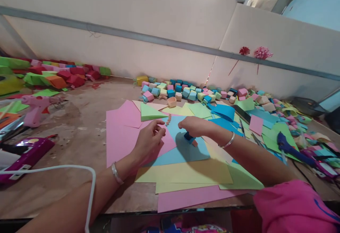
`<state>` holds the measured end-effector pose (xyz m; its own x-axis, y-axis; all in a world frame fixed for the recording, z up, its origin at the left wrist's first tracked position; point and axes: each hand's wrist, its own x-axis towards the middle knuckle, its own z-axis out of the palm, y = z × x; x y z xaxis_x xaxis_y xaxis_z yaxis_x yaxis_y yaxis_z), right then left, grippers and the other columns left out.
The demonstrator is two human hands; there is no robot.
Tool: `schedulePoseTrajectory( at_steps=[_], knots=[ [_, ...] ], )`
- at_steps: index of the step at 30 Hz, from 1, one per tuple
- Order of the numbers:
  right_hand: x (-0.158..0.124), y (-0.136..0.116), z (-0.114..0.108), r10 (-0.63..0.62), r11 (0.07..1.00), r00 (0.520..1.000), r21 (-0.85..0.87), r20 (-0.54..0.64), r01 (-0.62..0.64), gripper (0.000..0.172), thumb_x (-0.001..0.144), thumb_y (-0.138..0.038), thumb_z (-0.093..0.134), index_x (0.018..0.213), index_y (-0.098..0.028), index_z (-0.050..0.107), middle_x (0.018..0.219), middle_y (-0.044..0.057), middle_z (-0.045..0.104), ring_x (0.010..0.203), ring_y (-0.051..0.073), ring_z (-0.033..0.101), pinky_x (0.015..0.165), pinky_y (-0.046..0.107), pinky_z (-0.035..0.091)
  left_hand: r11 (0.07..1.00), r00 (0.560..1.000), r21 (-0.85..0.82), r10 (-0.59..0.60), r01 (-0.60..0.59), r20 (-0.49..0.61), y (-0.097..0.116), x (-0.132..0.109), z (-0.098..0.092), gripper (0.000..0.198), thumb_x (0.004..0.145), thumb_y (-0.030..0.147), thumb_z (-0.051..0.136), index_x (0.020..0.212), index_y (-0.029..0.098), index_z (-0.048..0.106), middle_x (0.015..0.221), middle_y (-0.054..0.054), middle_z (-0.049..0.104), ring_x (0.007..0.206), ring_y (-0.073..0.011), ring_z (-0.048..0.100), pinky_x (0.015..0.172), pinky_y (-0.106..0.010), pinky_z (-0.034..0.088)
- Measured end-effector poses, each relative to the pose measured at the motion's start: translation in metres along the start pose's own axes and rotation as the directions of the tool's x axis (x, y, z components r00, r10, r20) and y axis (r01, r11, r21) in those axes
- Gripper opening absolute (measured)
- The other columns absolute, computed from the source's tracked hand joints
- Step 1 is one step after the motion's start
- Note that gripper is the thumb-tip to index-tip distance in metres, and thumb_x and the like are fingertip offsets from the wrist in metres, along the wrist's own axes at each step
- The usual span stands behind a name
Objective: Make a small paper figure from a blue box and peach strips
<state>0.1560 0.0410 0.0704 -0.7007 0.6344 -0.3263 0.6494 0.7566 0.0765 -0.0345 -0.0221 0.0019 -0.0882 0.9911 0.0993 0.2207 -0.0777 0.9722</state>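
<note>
My left hand [150, 139] rests over a pink paper sheet [119, 134], its fingers curled together near a row of small peach beads [168, 119]; what it pinches, if anything, I cannot make out. My right hand [195, 126] is closed on a small folded blue paper piece [189, 137] above a light blue sheet [180, 151]. Yellow [186, 174], green and pink sheets lie fanned under both wrists. Each wrist wears a silver bangle.
Small folded paper cubes [186, 92] in several colours lie heaped at the back. A pink glue gun [35, 109] stands at left, a blue glue gun [289, 149] at right. A white cable [66, 169] crosses my left arm. Red and green paper piles [53, 75] sit far left.
</note>
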Motion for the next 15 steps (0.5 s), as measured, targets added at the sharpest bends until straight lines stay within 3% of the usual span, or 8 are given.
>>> schedulePoseTrajectory(
  at_steps=[3,5,10,15],
  knots=[
    [-0.002,0.015,-0.010,-0.024,0.999,1.000,0.035,0.004,0.023,0.046,0.074,-0.009,0.070,0.118,-0.018,0.064,0.095,0.008,0.071,0.079,0.020,0.062,0.056,0.026,0.033,0.999,0.998,0.037,0.041,-0.040,-0.037,-0.001,-0.001,0.003,0.019,0.074,0.030,0.068,0.090,0.020,0.068,0.081,0.000,0.067,0.055,-0.0112,0.056,0.051,-0.022,0.046],
    [0.004,0.020,-0.018,-0.039,0.998,0.999,0.051,-0.036,0.040,0.041,0.079,-0.013,0.068,0.119,-0.020,0.064,0.095,0.006,0.070,0.081,0.018,0.061,0.058,0.026,0.032,0.999,0.998,0.031,0.038,-0.036,-0.050,-0.002,-0.001,0.004,0.015,0.074,0.031,0.069,0.083,0.019,0.069,0.086,-0.002,0.067,0.056,-0.0117,0.058,0.050,-0.023,0.048],
    [0.042,0.011,-0.020,-0.075,0.996,0.973,0.027,-0.219,0.083,0.029,0.087,-0.008,0.054,0.111,-0.018,0.068,0.101,0.011,0.065,0.091,0.020,0.055,0.063,0.028,0.028,0.998,0.998,-0.023,-0.053,0.052,-0.039,-0.006,0.001,0.004,0.020,0.077,0.036,0.066,0.084,0.017,0.068,0.064,-0.002,0.062,0.049,-0.0133,0.056,0.043,-0.024,0.047],
    [0.080,0.007,-0.004,-0.083,0.992,0.960,0.074,-0.267,0.106,0.016,0.079,-0.008,0.064,0.091,-0.013,0.073,0.105,0.013,0.063,0.095,0.022,0.053,0.065,0.028,0.029,0.996,0.996,-0.047,-0.080,0.079,-0.033,-0.007,0.003,0.002,0.024,0.080,0.039,0.061,0.080,0.016,0.067,0.060,0.001,0.054,0.049,-0.0105,0.052,0.042,-0.020,0.044]
  ],
)
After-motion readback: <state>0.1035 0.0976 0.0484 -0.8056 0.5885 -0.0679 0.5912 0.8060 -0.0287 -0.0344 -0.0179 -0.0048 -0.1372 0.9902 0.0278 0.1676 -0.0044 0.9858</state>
